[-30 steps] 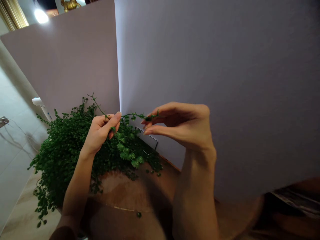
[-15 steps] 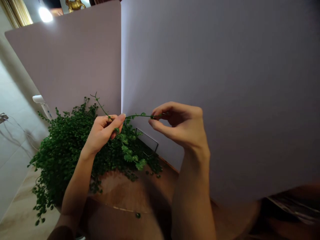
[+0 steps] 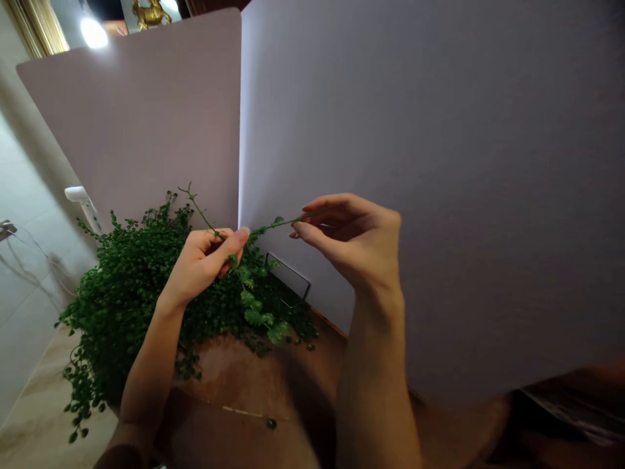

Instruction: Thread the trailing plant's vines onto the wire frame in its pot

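A thin green plant stem (image 3: 276, 224) stretches between my two hands in the head view. My left hand (image 3: 208, 260) is closed, thumb against fingers, pinching the stem; a bare tip sticks up on its left and a leafy strand (image 3: 251, 303) hangs below it. At the stem's right end, my right hand (image 3: 359, 238) pinches it between thumb and fingertips. Behind and below my left hand spreads a bushy trailing plant (image 3: 131, 280) with small round leaves. Its pot is hidden by the foliage.
The plant rests on a round brown wooden table (image 3: 234, 371), where one loose round leaf (image 3: 271, 423) lies near the edge. Pale upright panels (image 3: 415, 130) stand behind. A thin metal wire frame (image 3: 288, 280) leans there. A white device (image 3: 83, 202) and cables are at left.
My right hand has tilted and risen slightly, so the stem between my hands now slopes up to the right. My left hand keeps its pinch, and the view has shifted a little.
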`<action>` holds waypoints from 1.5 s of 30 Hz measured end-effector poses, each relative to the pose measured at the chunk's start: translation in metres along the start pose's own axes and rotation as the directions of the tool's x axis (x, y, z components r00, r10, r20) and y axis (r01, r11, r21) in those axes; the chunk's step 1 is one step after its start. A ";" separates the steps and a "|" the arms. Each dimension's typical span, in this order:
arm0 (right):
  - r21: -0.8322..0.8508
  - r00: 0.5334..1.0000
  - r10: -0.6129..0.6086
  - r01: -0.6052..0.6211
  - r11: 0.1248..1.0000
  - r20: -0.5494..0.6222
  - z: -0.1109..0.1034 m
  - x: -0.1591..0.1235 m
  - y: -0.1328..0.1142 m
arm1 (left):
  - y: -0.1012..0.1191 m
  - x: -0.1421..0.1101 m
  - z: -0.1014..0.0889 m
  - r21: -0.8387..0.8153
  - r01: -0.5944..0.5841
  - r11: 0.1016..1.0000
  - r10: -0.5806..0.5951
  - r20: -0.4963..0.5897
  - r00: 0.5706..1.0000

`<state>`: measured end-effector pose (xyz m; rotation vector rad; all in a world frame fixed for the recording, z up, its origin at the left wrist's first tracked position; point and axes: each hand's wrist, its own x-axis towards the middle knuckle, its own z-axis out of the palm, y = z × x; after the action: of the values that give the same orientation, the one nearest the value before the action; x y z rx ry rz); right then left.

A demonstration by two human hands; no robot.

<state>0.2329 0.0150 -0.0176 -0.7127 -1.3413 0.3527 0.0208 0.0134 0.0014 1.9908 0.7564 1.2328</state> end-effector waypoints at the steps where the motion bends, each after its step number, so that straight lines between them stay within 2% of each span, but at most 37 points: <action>1: -0.004 1.000 0.026 -0.026 1.000 -0.016 0.001 0.001 0.001 | 0.002 -0.001 0.001 0.031 0.002 1.000 -0.002 0.021 1.000; 5: -0.031 0.989 0.134 -0.136 0.990 -0.062 0.004 0.003 0.003 | 0.007 -0.003 0.007 0.155 -0.071 0.985 0.056 0.094 0.994; 10: -0.107 0.978 0.187 -0.197 0.975 -0.097 0.015 0.006 0.011 | 0.007 -0.002 0.014 0.303 -0.151 0.941 0.134 0.077 0.988; 13: -0.238 0.977 0.167 -0.194 0.952 -0.129 0.019 0.009 0.030 | 0.011 -0.006 0.012 0.321 -0.143 0.936 0.122 0.085 0.989; 15: -0.379 0.968 0.159 -0.224 0.898 -0.195 0.013 0.010 0.048 | 0.014 -0.010 0.008 0.281 -0.133 0.950 0.107 0.105 0.989; 16: -0.435 0.958 0.185 -0.265 0.860 -0.218 0.008 0.010 0.058 | 0.015 -0.011 0.005 0.259 -0.117 0.959 0.100 0.078 0.992; 18: -0.494 0.943 0.315 -0.326 0.806 -0.109 -0.004 0.009 0.073 | 0.012 -0.010 -0.001 0.212 -0.067 0.975 0.090 -0.099 0.991; 20: -0.526 0.901 0.434 -0.365 0.768 0.010 -0.014 0.007 0.080 | 0.005 -0.005 -0.006 0.122 -0.046 0.991 0.075 -0.242 0.967; 22: -0.578 0.866 0.493 -0.362 0.732 0.082 -0.017 0.005 0.079 | -0.005 0.002 -0.008 -0.014 -0.036 0.999 0.031 -0.268 0.963; 23: -0.603 0.863 0.493 -0.337 0.722 0.107 -0.017 0.005 0.076 | -0.009 0.005 -0.009 -0.078 -0.030 0.996 0.009 -0.258 0.966; 25: -0.609 0.878 0.446 -0.259 0.749 0.174 -0.013 0.004 0.069 | -0.015 0.009 -0.009 -0.169 -0.007 0.986 -0.029 -0.210 0.977; 27: -0.521 0.899 0.359 -0.188 0.833 0.250 -0.005 0.005 0.062 | -0.017 0.010 -0.008 -0.208 0.014 0.978 -0.047 -0.155 0.987; 29: -0.341 0.914 0.270 -0.161 0.926 0.302 0.002 0.007 0.055 | -0.017 0.010 -0.007 -0.240 0.028 0.970 -0.057 -0.116 0.992; 31: -0.131 0.928 0.185 -0.150 0.980 0.323 0.008 0.007 0.049 | -0.016 0.009 -0.006 -0.279 0.045 0.959 -0.075 -0.096 0.993; 33: 0.036 0.940 0.109 -0.127 0.991 0.323 0.013 0.007 0.043 | -0.015 0.008 -0.006 -0.308 0.071 0.949 -0.099 -0.077 0.992; 35: 0.128 0.951 0.028 -0.071 0.989 0.308 0.015 0.005 0.035 | -0.015 0.008 -0.006 -0.315 0.090 0.945 -0.111 -0.051 0.992; 40: 0.134 0.954 -0.126 0.092 0.987 0.272 0.012 0.000 0.017 | -0.016 0.006 -0.005 -0.311 0.093 0.946 -0.102 -0.011 0.995; 45: 0.077 0.946 -0.133 0.115 0.990 0.294 0.006 -0.002 0.010 | -0.015 0.007 -0.004 -0.311 0.098 0.945 -0.104 -0.002 0.995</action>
<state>0.2278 0.0228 -0.0249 -0.5357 -1.6476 0.4088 0.0176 0.0286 -0.0057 1.6669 0.6216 1.2278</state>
